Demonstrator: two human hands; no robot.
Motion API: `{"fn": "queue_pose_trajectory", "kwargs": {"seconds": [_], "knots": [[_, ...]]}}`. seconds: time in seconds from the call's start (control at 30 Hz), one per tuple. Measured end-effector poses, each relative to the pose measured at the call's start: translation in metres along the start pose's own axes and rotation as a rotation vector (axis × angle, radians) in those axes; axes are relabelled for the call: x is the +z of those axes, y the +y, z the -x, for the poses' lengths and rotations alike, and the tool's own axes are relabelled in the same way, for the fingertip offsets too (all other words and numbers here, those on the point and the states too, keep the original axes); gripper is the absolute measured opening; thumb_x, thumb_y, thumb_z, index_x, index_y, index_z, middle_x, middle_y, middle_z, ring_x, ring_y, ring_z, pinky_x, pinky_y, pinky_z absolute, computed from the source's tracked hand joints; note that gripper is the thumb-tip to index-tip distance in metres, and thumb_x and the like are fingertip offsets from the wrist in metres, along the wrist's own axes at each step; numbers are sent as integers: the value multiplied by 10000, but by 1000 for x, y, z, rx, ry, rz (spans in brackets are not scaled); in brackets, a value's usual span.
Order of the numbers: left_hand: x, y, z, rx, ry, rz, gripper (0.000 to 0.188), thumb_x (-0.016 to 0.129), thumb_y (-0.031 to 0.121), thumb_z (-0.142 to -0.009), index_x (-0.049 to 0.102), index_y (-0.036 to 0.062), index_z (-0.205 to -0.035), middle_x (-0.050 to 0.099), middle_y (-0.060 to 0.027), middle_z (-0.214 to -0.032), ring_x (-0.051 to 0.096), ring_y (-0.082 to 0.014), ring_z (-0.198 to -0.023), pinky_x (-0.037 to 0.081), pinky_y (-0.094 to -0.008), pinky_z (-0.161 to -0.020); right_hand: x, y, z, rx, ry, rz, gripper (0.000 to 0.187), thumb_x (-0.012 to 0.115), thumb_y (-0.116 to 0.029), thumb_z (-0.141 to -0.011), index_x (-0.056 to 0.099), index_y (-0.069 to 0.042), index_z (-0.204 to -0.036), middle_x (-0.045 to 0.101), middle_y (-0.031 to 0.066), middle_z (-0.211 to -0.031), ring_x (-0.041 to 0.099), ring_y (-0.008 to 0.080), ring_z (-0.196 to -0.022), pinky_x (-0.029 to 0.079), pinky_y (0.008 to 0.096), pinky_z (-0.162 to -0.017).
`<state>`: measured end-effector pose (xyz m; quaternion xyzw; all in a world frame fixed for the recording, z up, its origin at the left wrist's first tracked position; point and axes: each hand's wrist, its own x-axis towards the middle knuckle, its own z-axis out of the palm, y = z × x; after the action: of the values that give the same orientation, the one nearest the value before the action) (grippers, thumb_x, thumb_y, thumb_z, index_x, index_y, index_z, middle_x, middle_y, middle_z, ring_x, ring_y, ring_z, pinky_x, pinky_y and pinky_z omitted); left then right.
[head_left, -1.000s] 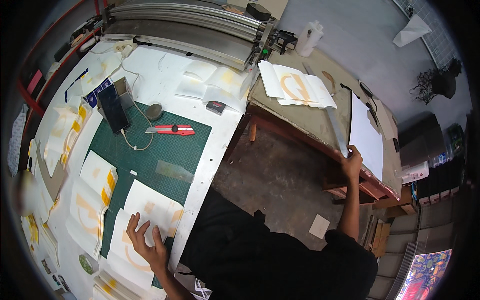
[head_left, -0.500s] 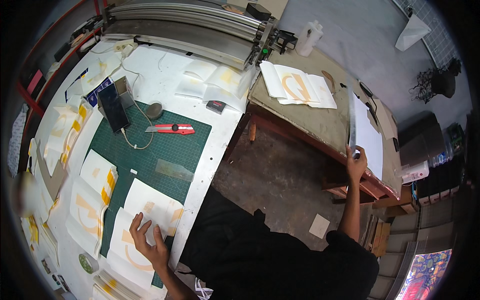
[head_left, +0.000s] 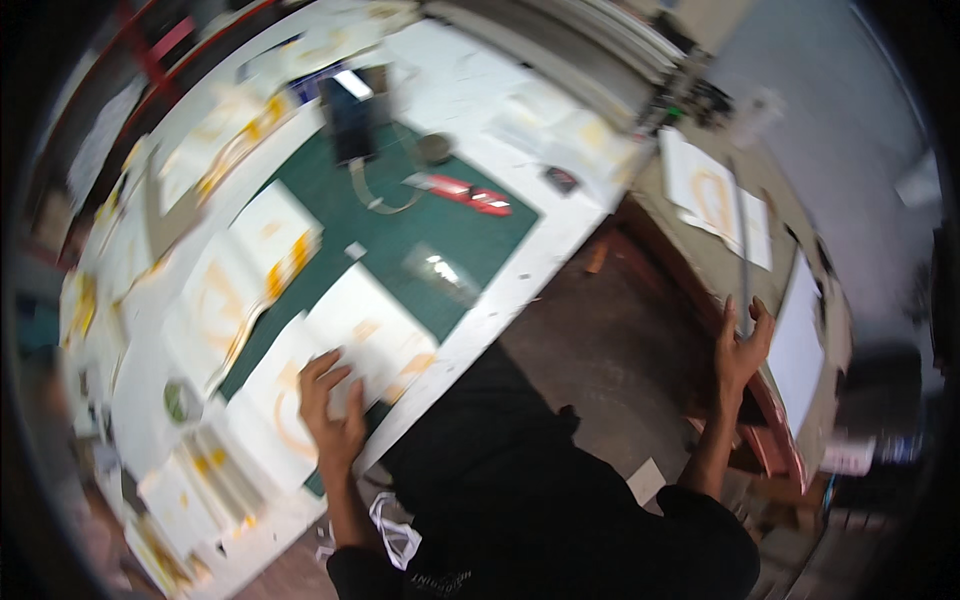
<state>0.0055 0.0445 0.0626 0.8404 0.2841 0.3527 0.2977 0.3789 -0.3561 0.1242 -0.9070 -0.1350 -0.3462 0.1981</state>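
The right hand (head_left: 742,342) has its grip clamped on the near end of a ruler (head_left: 743,250), which extends over the brown table (head_left: 690,235), with a white sheet (head_left: 797,350) to its right. The left hand (head_left: 335,405) is empty, fingers apart, at a printed paper (head_left: 368,318); contact is unclear. Beyond lie a green mat (head_left: 395,240), a red cutter (head_left: 465,193) and, propped up, a phone (head_left: 348,125) on the white table (head_left: 455,65).

I have my left hand (head_left: 334,418) spread, fingers (head_left: 316,375) loosely bent, thumb (head_left: 356,402) apart; my right forearm (head_left: 714,450) reaches sideways, right hand (head_left: 742,345) half-curled.
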Motion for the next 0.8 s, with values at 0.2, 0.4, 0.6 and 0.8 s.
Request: {"fn": "queue_pose_trajectory", "kwargs": {"seconds": [0.2, 0.4, 0.6, 0.8], "knots": [[-3, -1, 12, 42, -57, -169, 208, 796, 38, -830, 715, 38, -1021, 695, -125, -1165, 633, -352, -1114, 478, -476, -1000, 60, -143, 59, -518, -621, -633, 312, 810, -113, -886, 698, -16, -1161, 699, 178, -1101, 673, 359, -1023, 514, 444, -928], [8, 3, 23, 87, -142, -261, 200, 778, 83, -865, 737, 52, -1058, 691, -129, -1233, 613, -346, -1255, 431, -532, -1124, 102, -246, 121, -609, -930, -1003, 281, 777, -56, -877, 712, 0, -1144, 718, 168, -1067, 694, 321, -929, 506, 396, -922], [18, -4, 24, 85, -204, -307, 251, 718, 52, -887, 734, 61, -1137, 672, -135, -1331, 574, -364, -1341, 377, -570, -1190, 110, -277, 145, -490, -1007, -1074, 384, 676, -5, -822, 672, -21, -1206, 708, 172, -1052, 686, 340, -934, 507, 452, -874], [21, -11, 26, 63, -219, -284, 266, 697, 40, -886, 731, 46, -1150, 672, -136, -1340, 573, -363, -1345, 364, -573, -1199, 103, -272, 154, -403, -983, -1046, 432, 666, 1, -810, 667, -26, -1241, 720, 167, -1123, 686, 354, -1019, 519, 436, -938]]}}
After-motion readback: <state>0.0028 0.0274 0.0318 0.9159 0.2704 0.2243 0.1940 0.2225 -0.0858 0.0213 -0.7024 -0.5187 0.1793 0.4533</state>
